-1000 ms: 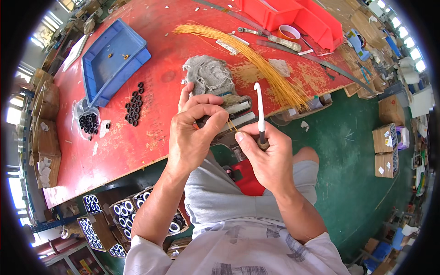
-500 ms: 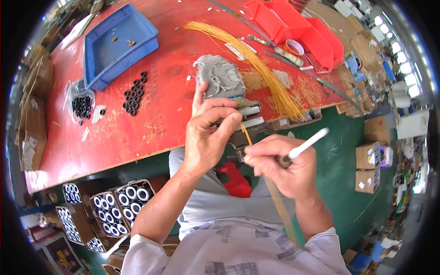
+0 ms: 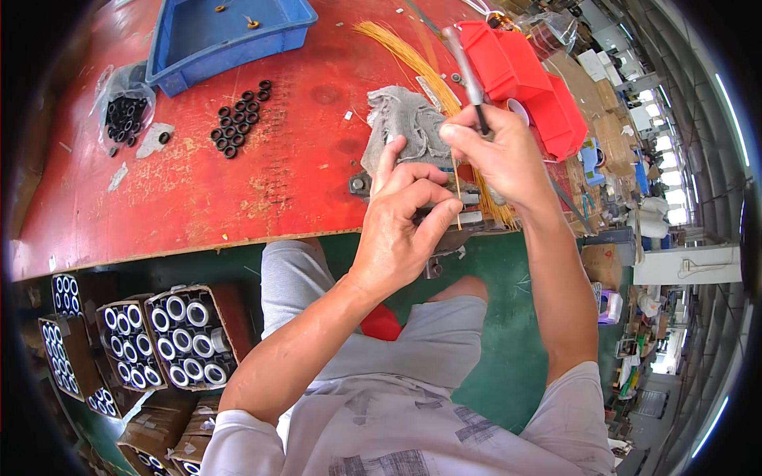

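My left hand point(image 3: 409, 214) is closed in a pinch, thumb against forefinger, at a thin yellow strand point(image 3: 458, 181) that runs upright past its fingertips. A dark gap between those fingers hides whatever else may be there. Up and to the right, my right hand point(image 3: 504, 155) is wrapped round a slim tool with a pale grey handle point(image 3: 468, 67) and a black section; its kind cannot be told. The strand's upper end meets the right fingertips. Beneath both hands sits a metal vise point(image 3: 470, 217), partly hidden, with a crumpled grey cloth point(image 3: 405, 127) behind it.
Behind the vise lies a bundle of yellow strands point(image 3: 405, 57). Red bins point(image 3: 516, 71) stand at the far right. Leftward on the red table point(image 3: 309, 174) are black rings point(image 3: 238, 119), a bag of black parts point(image 3: 127, 111) and a blue tray point(image 3: 238, 59). Cartons point(image 3: 190, 337) of white-rimmed parts sit below.
My right hand has risen and moved away from me with the tool, whose pale handle now points up and leftward. The view has shifted; my left hand keeps its pinch.
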Motion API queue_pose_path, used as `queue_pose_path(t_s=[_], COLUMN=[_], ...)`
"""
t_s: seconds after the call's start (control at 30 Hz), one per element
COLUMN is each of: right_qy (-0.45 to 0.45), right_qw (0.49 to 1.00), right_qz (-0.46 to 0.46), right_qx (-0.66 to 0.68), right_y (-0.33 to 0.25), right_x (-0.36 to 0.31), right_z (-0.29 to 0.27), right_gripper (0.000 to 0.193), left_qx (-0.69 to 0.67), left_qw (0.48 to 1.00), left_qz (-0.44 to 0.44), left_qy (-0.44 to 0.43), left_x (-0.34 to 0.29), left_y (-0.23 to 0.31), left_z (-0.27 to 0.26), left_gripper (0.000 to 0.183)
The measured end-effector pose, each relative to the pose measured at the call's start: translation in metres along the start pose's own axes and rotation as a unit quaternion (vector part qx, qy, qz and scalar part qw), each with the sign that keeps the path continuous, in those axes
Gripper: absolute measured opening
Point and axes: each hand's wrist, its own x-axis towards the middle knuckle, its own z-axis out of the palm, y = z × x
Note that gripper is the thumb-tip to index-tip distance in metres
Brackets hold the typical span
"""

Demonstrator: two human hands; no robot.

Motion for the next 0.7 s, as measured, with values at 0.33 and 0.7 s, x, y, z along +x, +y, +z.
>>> queue_pose_path(t_s=[0.33,0.7], right_qy=[0.024,0.001], right_qw=[0.992,0.967], right_qz=[-0.034,0.188], right_qx=[-0.116,0.171], right_y=[0.016,0.016], right_x=[0.007,-0.182], right_z=[0.009,0.007], right_gripper=[0.03,0.022], left_qx=[0.002,0.095], left_qw=[1.0,0.993], left_qz=[0.006,-0.043], left_qy=[-0.001,-0.045], left_x=[0.007,0.0], left_y=[0.01,0.006], left_z=[0.003,-0.005], left_gripper=[0.013,0.019])
